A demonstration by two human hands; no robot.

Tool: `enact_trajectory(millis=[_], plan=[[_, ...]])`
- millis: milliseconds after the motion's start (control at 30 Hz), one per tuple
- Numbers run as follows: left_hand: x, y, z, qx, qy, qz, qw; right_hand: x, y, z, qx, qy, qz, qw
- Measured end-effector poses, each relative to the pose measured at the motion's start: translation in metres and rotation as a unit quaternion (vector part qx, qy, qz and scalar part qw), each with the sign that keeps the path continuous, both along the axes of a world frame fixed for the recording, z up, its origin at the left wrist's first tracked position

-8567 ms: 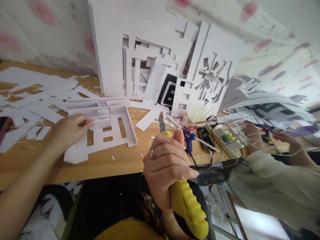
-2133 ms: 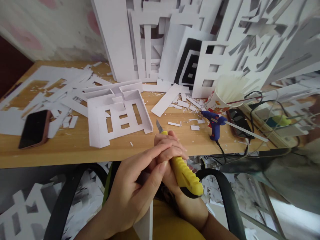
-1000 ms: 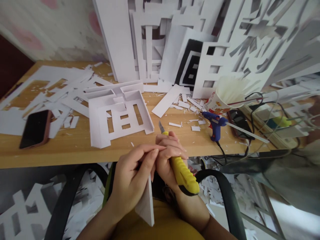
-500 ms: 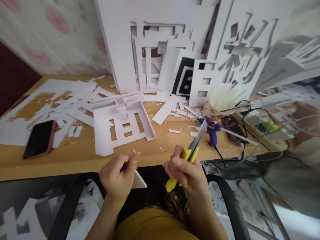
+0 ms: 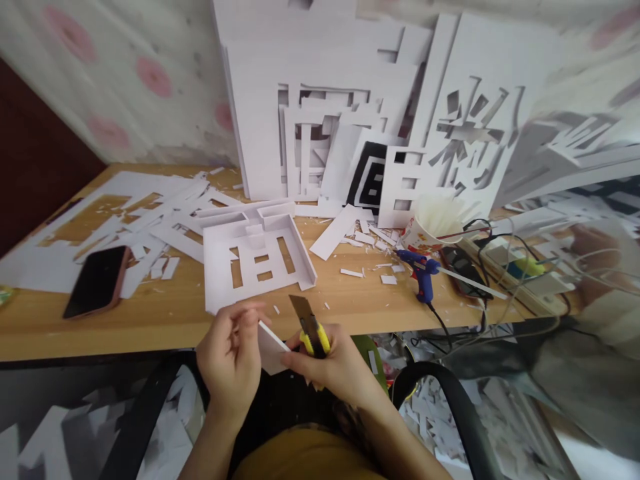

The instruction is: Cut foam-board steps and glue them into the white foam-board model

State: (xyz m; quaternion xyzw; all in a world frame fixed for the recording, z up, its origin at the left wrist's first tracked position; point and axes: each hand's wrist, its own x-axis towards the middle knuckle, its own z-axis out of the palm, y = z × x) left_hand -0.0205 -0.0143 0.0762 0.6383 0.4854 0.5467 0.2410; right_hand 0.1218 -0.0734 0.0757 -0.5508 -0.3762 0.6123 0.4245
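Wooden tabletop (image 5: 165, 337) spans the middle of the frame; white boards (image 5: 257, 67) stand at upper centre, a white model (image 5: 247, 270) lies left of centre. At lower centre, the left hand (image 5: 233, 363) has its fingers pinching a white piece (image 5: 270, 352); the right hand (image 5: 337, 367) has its fingers gripping a knife (image 5: 311, 329).
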Motion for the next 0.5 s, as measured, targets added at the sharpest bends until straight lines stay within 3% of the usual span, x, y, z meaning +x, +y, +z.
enact_trajectory(millis=[100,200,300,367,500], plan=[[-0.016,0.007,0.004,-0.084,-0.044,-0.081,0.992,0.005,0.005,-0.005,0.023,0.002,-0.034,0.999],[-0.037,0.017,0.009,-0.155,0.042,-0.15,0.976,0.01,0.01,-0.01,0.033,-0.002,-0.068,0.997],[-0.053,0.031,0.013,-0.151,0.13,-0.176,0.964,0.011,0.014,-0.014,0.041,-0.001,-0.079,0.996],[-0.057,0.045,0.017,-0.108,0.16,-0.151,0.969,0.011,0.016,-0.017,0.054,0.004,-0.088,0.995],[-0.05,0.092,0.018,0.01,0.208,-0.016,0.978,0.01,0.014,-0.021,0.063,0.063,-0.094,0.992]])
